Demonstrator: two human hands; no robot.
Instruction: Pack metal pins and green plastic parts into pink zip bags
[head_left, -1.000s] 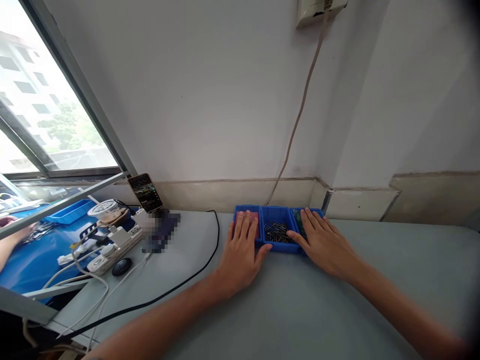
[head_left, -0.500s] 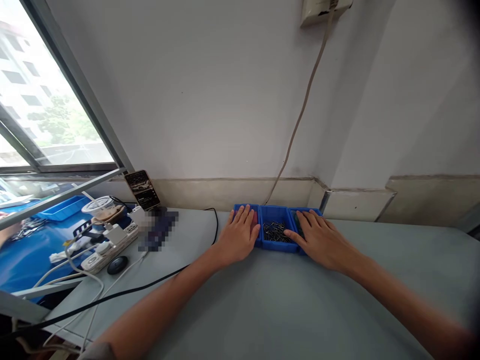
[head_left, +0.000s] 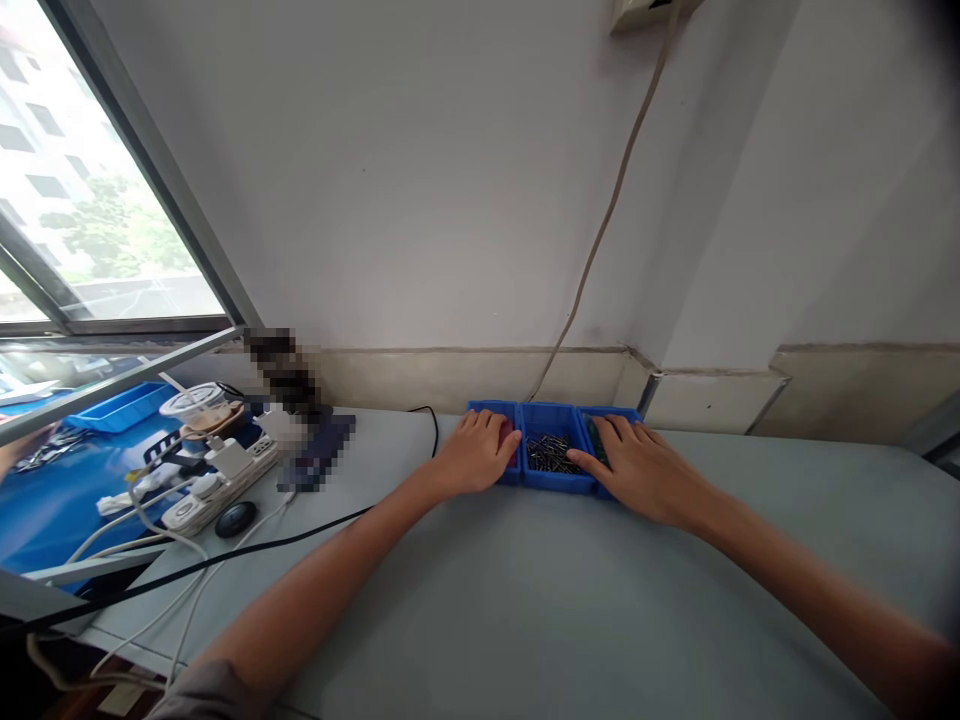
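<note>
Three blue bins stand side by side against the wall. My left hand [head_left: 474, 456] lies over the left bin [head_left: 491, 406]; its fingers bend down into it, the tips hidden, and the thumb stays apart. Some red contents [head_left: 508, 432] show beside the fingers. Small dark metal pieces like screws [head_left: 547, 454] lie in the middle bin [head_left: 556, 483]. Over the right bin [head_left: 631, 414] my right hand [head_left: 646, 472] rests with spread fingers, its thumb reaching above the middle bin. Dark green contents [head_left: 595, 440] peek out beside it; their kind is unclear.
On the grey table [head_left: 480, 600], a black cable [head_left: 300, 543] runs at left, near a black mouse [head_left: 235, 519] and a white power strip [head_left: 195, 508]. Beyond the metal frame lie a lidded cup [head_left: 193, 400], a blue tray [head_left: 120, 408] and part of another person's hand [head_left: 19, 447].
My left hand has gone from lying flat across the left bin to bending its fingers down inside. My right hand stays over the right bin. The view has shifted slightly.
</note>
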